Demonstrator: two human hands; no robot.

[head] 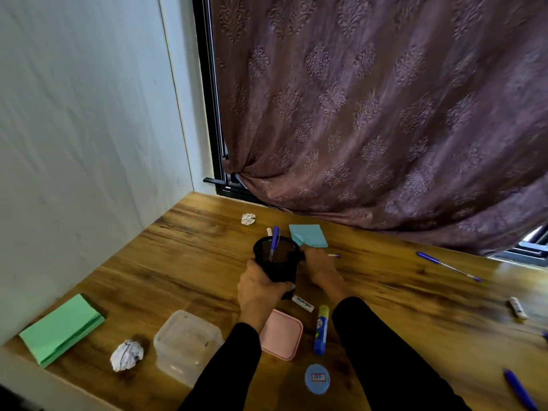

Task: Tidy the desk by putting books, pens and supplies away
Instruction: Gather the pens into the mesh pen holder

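wooden desk [189, 262]: left hand [261, 284] grips mesh pen cup [277, 259] (pens inside).

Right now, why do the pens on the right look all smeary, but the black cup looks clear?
Head view: the right edge is streaked with motion blur, so the purple pen smears; the pen cup in the left hand sits mid-picture and stays sharper; the wide lens bends the wall and curtain.

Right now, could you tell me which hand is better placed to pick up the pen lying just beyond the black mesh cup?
The right hand. It already lies beside that pen, while the left hand is wrapped around the mesh cup, holding it tilted to receive pens.
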